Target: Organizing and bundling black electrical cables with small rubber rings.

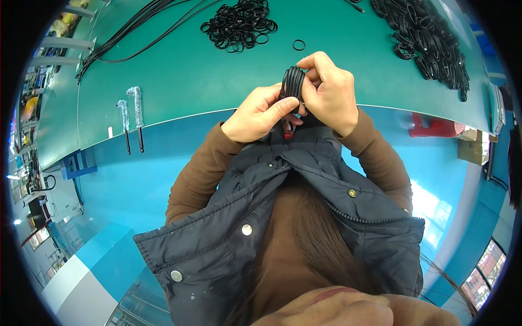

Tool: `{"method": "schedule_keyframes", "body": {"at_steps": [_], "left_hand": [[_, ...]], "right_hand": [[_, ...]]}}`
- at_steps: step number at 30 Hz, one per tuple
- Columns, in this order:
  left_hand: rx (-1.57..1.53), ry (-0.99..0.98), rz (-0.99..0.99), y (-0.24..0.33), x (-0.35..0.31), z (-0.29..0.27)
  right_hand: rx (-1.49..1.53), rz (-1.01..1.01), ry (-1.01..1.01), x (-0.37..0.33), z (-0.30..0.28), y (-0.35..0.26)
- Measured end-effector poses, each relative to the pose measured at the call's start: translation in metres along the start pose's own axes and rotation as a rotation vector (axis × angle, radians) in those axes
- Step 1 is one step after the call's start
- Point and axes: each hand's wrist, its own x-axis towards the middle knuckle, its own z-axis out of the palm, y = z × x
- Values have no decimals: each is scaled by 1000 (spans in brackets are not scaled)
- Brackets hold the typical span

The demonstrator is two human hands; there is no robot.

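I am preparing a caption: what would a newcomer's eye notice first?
The coiled black cable between the left hand and the right hand, at the near edge of the green table, would probably catch the eye first. Next come the pile of small black rings beyond the left hand and the heap of black bundles at the right.

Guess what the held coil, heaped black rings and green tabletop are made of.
The coil: probably smooth, rubbery plastic; its strands bend evenly and shine softly. The heaped black rings: likely smooth rubber or plastic; thin, faintly glinting loops. The green tabletop: perhaps a satin vinyl or rubber sheet; flat, evenly coloured.
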Motion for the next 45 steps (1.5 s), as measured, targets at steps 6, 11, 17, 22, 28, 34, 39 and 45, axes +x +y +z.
{"method": "schedule_keyframes", "body": {"at_steps": [6, 11, 17, 22, 28, 34, 39, 45], "left_hand": [[69, 67, 135, -13, 0, 1], [316, 38, 282, -21, 3, 2], [265, 117, 159, -26, -3, 6], [285, 113, 138, -33, -2, 1], [142, 128, 83, -26, -3, -17], [-29, 176, 219, -16, 4, -29], [82, 322, 402, -18, 26, -42], [-245, 333, 388, -15, 44, -31]], "right_hand": [[82, -404, -97, 18, -9, 3], [732, 157, -366, 12, -2, 2], [790, 113, -389, 5, 18, 4], [740, 246, -459, 4, 25, 10], [672, 205, -554, 24, 5, 12], [-463, -219, -90, 57, 13, 74], [46, 41, -241, 56, 8, 67], [710, 140, -337, 38, 17, 49]]}}
